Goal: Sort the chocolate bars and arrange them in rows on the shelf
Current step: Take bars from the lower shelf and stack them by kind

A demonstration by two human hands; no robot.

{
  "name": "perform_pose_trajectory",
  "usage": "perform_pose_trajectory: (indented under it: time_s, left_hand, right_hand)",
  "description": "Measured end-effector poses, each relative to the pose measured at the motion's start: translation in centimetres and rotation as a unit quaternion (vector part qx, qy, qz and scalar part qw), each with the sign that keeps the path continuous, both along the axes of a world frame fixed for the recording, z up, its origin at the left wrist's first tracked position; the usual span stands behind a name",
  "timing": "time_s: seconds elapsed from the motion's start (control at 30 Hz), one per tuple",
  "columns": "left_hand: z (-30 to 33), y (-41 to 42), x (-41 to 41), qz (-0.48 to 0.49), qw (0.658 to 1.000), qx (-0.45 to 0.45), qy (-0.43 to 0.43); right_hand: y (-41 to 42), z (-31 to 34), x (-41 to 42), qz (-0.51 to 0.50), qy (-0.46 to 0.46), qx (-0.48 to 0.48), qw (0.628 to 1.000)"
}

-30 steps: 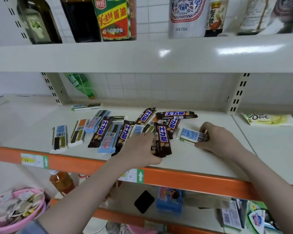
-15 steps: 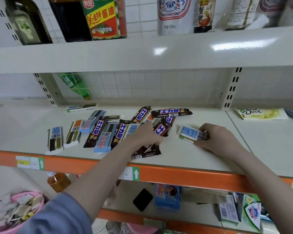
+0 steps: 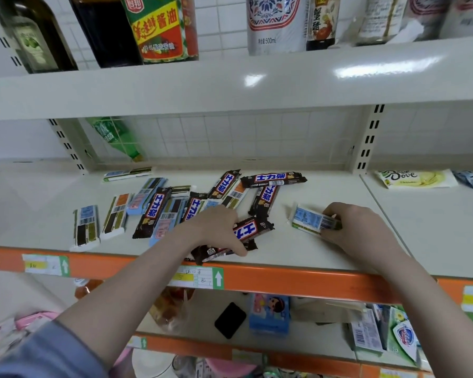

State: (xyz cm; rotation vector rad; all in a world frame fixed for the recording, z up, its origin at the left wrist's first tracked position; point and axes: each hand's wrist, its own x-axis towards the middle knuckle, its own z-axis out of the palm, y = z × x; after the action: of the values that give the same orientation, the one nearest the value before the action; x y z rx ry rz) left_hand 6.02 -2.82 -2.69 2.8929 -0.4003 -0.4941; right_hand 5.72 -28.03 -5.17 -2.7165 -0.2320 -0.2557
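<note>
Brown Snickers bars and flat blue, orange and green-edged chocolate bars lie mixed on the white shelf (image 3: 298, 249). My left hand (image 3: 216, 227) grips two brown Snickers bars (image 3: 250, 229) near the front edge, one on top of the other. My right hand (image 3: 352, 227) holds a blue-labelled flat bar (image 3: 309, 220) by its right end, resting on the shelf. More Snickers bars (image 3: 273, 179) lie behind, and a pile of flat bars (image 3: 164, 214) sits to the left. Two flat bars (image 3: 85, 227) lie apart at the far left.
The orange shelf rail (image 3: 298, 282) runs along the front. Dove packets (image 3: 415, 178) lie on the neighbouring shelf at right. Sauce bottles (image 3: 159, 25) stand on the shelf above. A green bottle (image 3: 115, 137) leans at the back left. Lower shelves hold assorted goods.
My left hand reached into the pile, took a second Snickers bar and drew it back over the one near the front edge. My right hand stayed on the blue-labelled bar.
</note>
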Motion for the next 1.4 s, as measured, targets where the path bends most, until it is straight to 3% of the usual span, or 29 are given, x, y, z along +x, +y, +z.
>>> perform_pose_trajectory:
  time_s: [0.23, 0.37, 0.47, 0.57, 0.7, 0.83, 0.93, 0.97, 1.1, 1.27, 1.4]
  left_hand:
    - [-1.3, -0.4, -0.7, 0.007, 0.984, 0.017, -0.179]
    - [-1.4, -2.2, -0.1, 0.065, 0.963, -0.111, -0.238]
    - [-0.9, -4.7, 0.5, 0.137, 0.932, -0.273, -0.195]
    - [-0.2, -7.4, 0.8, 0.228, 0.854, -0.465, -0.051]
    - [-0.3, -12.5, 1.1, 0.268, 0.755, -0.592, 0.085]
    - [-0.5, -19.5, 1.5, 0.364, 0.571, -0.716, 0.172]
    - [-0.8, -25.3, 1.5, 0.384, 0.485, -0.753, 0.224]
    - [-0.9, -27.4, 1.3, 0.387, 0.483, -0.749, 0.236]
    - [-1.4, -35.1, 0.4, 0.375, 0.557, -0.697, 0.252]
    - [-1.4, -40.2, 0.3, 0.364, 0.53, -0.703, 0.305]
    - [-1.5, -42.0, 0.6, 0.37, 0.522, -0.713, 0.285]
  right_hand:
    - [-0.7, 0.5, -1.8, -0.029, -0.036, -0.059, 0.997]
    - [-2.5, 0.6, -2.4, -0.025, -0.04, -0.021, 0.999]
    - [-4.4, 0.6, -2.6, 0.008, 0.012, 0.07, 0.997]
    - [-7.1, 0.8, -2.7, 0.028, 0.058, 0.126, 0.99]
    - [-11.8, 1.1, -3.0, 0.065, 0.105, 0.152, 0.981]
    - [-18.1, 1.8, -3.5, 0.073, 0.076, 0.16, 0.982]
    - [-24.0, 1.9, -3.4, 0.055, 0.047, 0.124, 0.99]
    - [-26.1, 1.9, -3.3, 0.048, 0.04, 0.116, 0.991]
    - [-33.0, 2.1, -3.1, 0.054, 0.015, 0.104, 0.993]
    - [-37.7, 2.5, -3.1, 0.081, -0.017, 0.092, 0.992]
    - [-39.1, 2.3, -2.6, 0.089, -0.008, 0.052, 0.995]
